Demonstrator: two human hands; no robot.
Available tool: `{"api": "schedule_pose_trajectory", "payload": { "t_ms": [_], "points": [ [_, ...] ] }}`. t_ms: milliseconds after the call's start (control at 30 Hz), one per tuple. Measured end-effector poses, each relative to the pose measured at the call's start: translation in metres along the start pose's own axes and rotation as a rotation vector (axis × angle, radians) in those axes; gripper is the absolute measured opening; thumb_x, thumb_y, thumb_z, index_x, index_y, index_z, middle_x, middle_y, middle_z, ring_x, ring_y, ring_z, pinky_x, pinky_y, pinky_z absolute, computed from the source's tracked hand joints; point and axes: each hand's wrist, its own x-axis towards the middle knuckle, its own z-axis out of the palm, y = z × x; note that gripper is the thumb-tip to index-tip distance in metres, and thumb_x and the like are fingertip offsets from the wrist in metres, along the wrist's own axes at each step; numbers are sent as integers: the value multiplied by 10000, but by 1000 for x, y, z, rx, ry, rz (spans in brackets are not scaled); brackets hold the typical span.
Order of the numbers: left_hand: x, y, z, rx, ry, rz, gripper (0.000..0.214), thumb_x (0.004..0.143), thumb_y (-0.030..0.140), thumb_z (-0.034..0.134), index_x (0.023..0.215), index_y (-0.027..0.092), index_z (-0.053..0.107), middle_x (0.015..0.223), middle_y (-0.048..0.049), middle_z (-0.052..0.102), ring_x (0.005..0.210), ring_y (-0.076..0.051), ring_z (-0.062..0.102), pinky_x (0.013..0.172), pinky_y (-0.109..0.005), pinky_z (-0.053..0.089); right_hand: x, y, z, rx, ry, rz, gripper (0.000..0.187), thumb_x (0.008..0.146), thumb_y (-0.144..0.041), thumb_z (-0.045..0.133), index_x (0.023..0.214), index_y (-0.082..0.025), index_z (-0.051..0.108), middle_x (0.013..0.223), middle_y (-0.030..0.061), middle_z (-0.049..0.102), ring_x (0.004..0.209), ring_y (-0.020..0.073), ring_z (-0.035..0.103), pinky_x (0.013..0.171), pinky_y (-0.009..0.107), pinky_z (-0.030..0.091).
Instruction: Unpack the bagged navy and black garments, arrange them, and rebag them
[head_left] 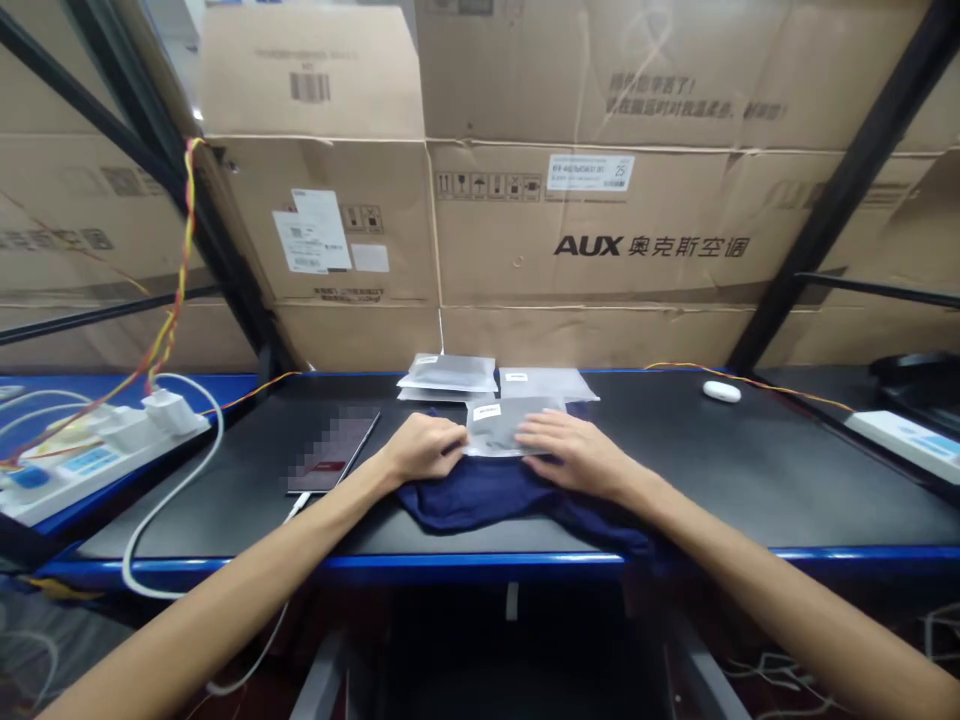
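A dark blue cloth (487, 495) lies bunched on the black worktop (720, 470), one end hanging over the front edge. On top of it rests a grey plastic pouch (501, 424) with a white label. My left hand (424, 447) pinches the pouch's left edge with curled fingers. My right hand (571, 450) lies flat, fingers stretched out, pressing the pouch's right side and the cloth beneath.
More grey pouches (450, 373) and another (547, 383) lie behind. A phone on a white cable (334, 452) sits left. A power strip with plugs (97, 450) is far left, a white earbud case (721, 391) to the right. Cardboard boxes (600, 230) wall the back.
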Motion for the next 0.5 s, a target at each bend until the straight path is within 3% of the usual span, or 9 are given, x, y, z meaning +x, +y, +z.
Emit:
{"api": "schedule_pose_trajectory", "payload": {
  "t_ms": [167,333,500],
  "points": [
    [2,4,1,-34,31,-81,104,760,178,553,772,204,653,729,-5,739,654,-170,705,587,-237,489,37,-28,23,-227,-29,-202,304,1022,-289,401,1095,-217,687,1032,74,752,1052,236,665,943,390,523],
    [4,5,1,-84,48,-97,109,746,186,547,744,205,654,708,-4,734,615,-163,686,572,-235,477,48,-31,37,-334,-2,-220,294,1023,-218,389,986,-180,678,820,61,730,798,211,681,744,335,537],
    [3,5,2,-81,32,-84,112,762,183,535,732,206,640,671,2,708,592,-151,658,552,-227,446,48,-31,44,-419,53,-236,286,998,-164,396,936,-184,674,803,46,710,738,181,651,702,303,515]
  ]
}}
